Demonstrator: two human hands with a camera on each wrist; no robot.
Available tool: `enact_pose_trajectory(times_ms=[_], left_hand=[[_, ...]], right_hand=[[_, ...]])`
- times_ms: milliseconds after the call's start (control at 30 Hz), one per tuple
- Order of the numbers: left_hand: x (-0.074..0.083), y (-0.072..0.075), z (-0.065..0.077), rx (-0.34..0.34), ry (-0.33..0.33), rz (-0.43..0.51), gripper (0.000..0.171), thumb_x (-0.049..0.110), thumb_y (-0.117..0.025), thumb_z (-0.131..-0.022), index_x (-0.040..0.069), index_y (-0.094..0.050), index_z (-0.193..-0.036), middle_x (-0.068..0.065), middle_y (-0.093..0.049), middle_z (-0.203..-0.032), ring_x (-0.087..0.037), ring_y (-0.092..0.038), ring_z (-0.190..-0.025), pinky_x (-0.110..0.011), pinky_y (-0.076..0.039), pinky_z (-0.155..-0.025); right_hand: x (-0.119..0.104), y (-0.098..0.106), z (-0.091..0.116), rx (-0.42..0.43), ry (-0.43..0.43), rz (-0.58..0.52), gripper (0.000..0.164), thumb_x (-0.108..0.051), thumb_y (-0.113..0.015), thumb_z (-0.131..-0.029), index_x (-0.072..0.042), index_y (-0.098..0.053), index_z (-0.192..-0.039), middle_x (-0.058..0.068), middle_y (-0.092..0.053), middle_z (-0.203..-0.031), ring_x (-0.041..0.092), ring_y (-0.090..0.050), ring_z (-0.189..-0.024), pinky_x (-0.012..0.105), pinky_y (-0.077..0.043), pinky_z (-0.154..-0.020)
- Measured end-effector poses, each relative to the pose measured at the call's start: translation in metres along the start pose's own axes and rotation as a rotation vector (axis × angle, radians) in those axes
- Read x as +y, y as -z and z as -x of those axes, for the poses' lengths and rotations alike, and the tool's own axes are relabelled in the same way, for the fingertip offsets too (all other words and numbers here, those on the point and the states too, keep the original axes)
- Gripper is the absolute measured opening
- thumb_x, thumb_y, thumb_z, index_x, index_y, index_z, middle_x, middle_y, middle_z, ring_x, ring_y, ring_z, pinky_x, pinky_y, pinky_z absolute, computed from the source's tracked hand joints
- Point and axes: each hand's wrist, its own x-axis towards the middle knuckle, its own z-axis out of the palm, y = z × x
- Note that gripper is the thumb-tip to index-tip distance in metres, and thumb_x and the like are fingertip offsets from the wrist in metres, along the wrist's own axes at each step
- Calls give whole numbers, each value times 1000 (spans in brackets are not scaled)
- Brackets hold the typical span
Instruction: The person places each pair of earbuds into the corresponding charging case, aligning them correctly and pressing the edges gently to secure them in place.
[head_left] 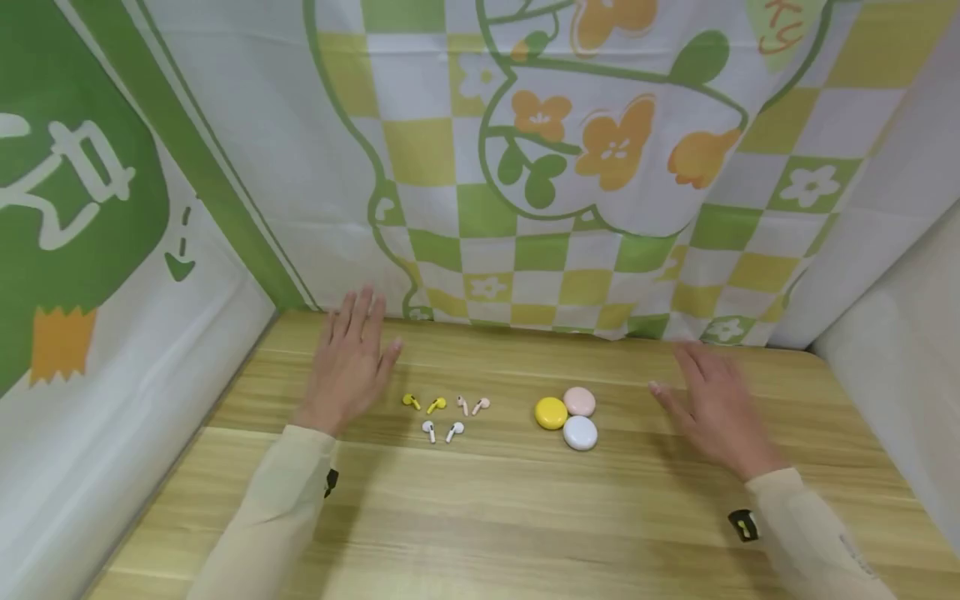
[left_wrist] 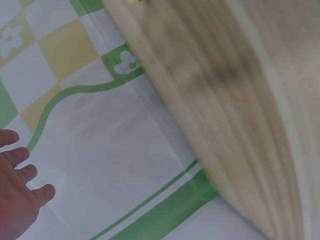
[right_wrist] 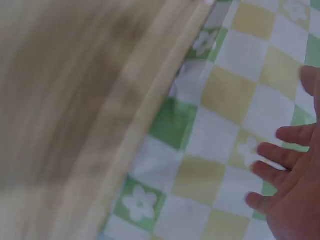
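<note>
My left hand (head_left: 347, 371) is held over the left part of the table with its fingers straight, holding nothing. Nearest to it lie several small earbuds: a yellow pair (head_left: 436, 406), a pale pink pair (head_left: 481, 406) and a white pair (head_left: 454, 431). To their right, three round glossy cases sit close together: a yellow case (head_left: 551, 413), a pink case (head_left: 579, 402) and a white case (head_left: 581, 433). My right hand (head_left: 720, 408), slightly blurred, is right of the cases, fingers extended and nothing in it. Both wrist views show spread fingers, the left hand (left_wrist: 20, 190) and the right hand (right_wrist: 292, 170).
The wooden table (head_left: 480, 517) ends at a hanging cloth (head_left: 495, 208) with green and yellow checks and orange flowers. A white and green cloth wall (head_left: 195, 350) borders the left side, a pale wall (head_left: 900, 350) the right.
</note>
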Motion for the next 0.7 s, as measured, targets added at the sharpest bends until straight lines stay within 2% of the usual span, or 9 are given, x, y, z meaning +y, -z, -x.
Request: enact_pose_trajectory(times_ms=[133,267,467,700], left_hand=[[3,-8,3,26,0,60,63,37,-43,-99,-2,-23,-145,-22,-20,-150,-38,-16,-138,-55,-16,-109],[6,-14,6,25,4,87,59,36,-47,-97,-4,-35,-138,-24,-37,-140,-40,-33,-129,-56,-27,-103],[12,-21,12,-27,25,107,51,40,-45,-97,-1,-48,-128,-20,-50,-126,-38,-44,-118,-56,-37,-92],[22,-29,16,-46,23,125,43,41,-45,-96,4,-56,-115,-14,-56,-112,-35,-50,-107,-52,-41,-84]], right_hand=[[-12,-10,5,-49,-60,-74,64,-43,-59,-90,6,-47,-130,28,-52,-123,46,-45,-114,59,-32,-94],[-23,-20,9,-101,-103,-103,59,-45,-60,-88,2,-55,-123,19,-60,-110,39,-53,-102,56,-40,-84],[-39,-34,14,-132,-130,-176,50,-44,-69,-83,-2,-64,-110,10,-64,-98,28,-58,-89,45,-45,-75],[-52,-46,14,-226,-204,-313,52,-44,-75,-77,-1,-65,-106,7,-61,-93,22,-56,-84,36,-47,-70]])
